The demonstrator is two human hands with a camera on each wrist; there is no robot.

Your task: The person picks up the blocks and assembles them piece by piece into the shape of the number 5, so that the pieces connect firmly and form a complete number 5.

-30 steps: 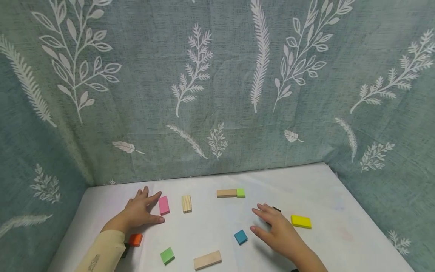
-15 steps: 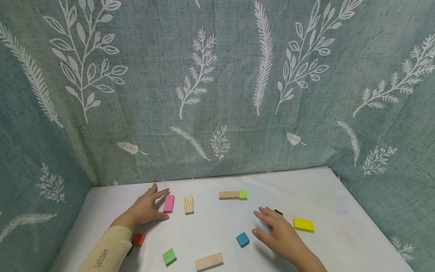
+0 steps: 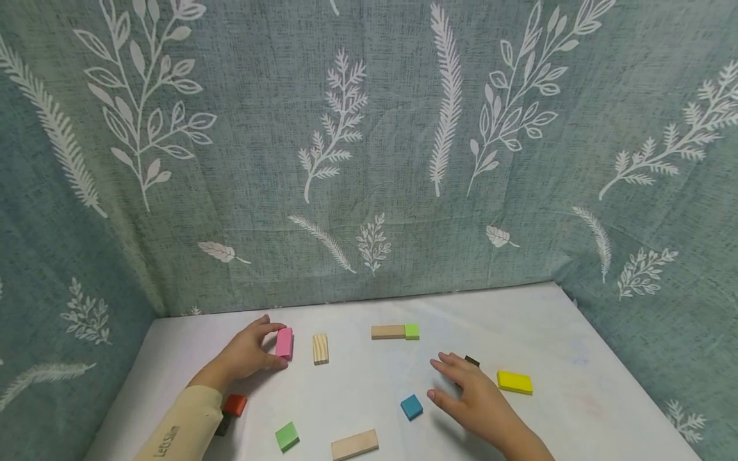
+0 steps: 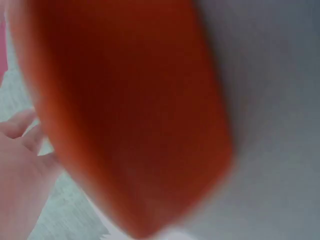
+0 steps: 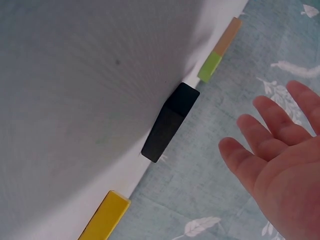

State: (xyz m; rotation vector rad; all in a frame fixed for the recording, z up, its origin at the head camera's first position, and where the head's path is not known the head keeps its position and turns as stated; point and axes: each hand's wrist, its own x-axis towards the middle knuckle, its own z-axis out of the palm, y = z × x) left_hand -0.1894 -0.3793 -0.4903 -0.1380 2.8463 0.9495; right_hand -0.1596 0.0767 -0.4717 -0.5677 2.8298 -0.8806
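Note:
With thumb and index finger at its two ends, my left hand [image 3: 248, 351] pinches a pink block [image 3: 284, 344] at the left back of the table. A large blurred orange block [image 4: 135, 120] fills much of the left wrist view; in the head view that orange-red block [image 3: 235, 404] lies beside my left forearm, against a dark block [image 3: 223, 424]. My right hand [image 3: 475, 397] hovers over the table, fingers extended and holding nothing. It is between a blue block [image 3: 412, 407] and a black block [image 5: 171, 122] that is partly hidden behind it in the head view.
A striped wooden block [image 3: 320, 349] lies right of the pink one. At the back, a plain wooden block [image 3: 388, 332] touches a lime block [image 3: 412, 331]. A yellow block [image 3: 515, 382], a green block [image 3: 287, 436] and another plain wooden block [image 3: 354, 444] lie around. Patterned cloth [image 3: 403, 256] walls the table.
My left thumb and index finger have closed onto the pink block, which has shifted slightly. The right hand stays about where it was. The head view has moved a little.

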